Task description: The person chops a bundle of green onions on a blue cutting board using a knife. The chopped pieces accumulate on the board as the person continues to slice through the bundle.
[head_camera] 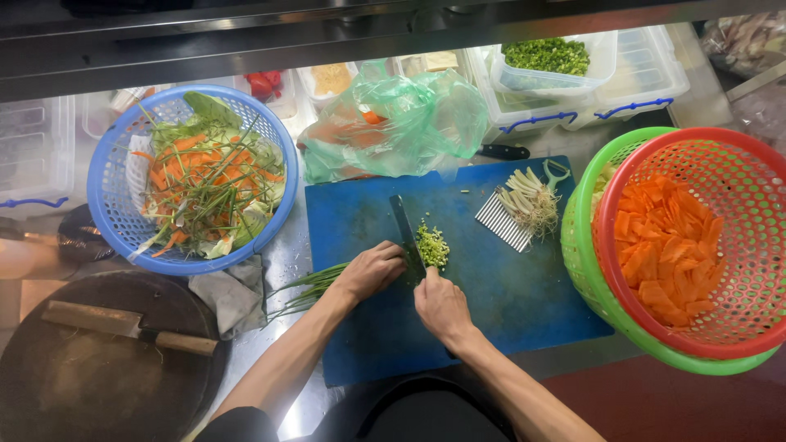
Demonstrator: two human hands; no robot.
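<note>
- Left hand is clenched over a bunch of scallions near the left edge of the blue board; fingertips sit curled, just beside the blade.
- Right hand grasps the knife; the handle is hidden in the fist; the dark blade points toward the board's far edge.
- Chopped greens lie in a small loose heap touching the blade's right side, near the board's middle.
- Judgement: the cut goes well if knuckles guide the blade, fingertips tucked; stalks held tight and fed evenly; the heap swept aside before it crowds the edge.
- Board: flat, matte, scored plastic; a ridged metal cutter and pale root ends rest near its far right corner.
- Blue basket, perforated plastic, holds leafy trimmings and carrot strips, left of the board.
- Red basket, nested in a green one, holds thin wavy carrot slices, at the board's right edge.
- A thin green bag slumps at the far edge; a cleaver lies on a round dark block, near left corner of the counter.
</note>
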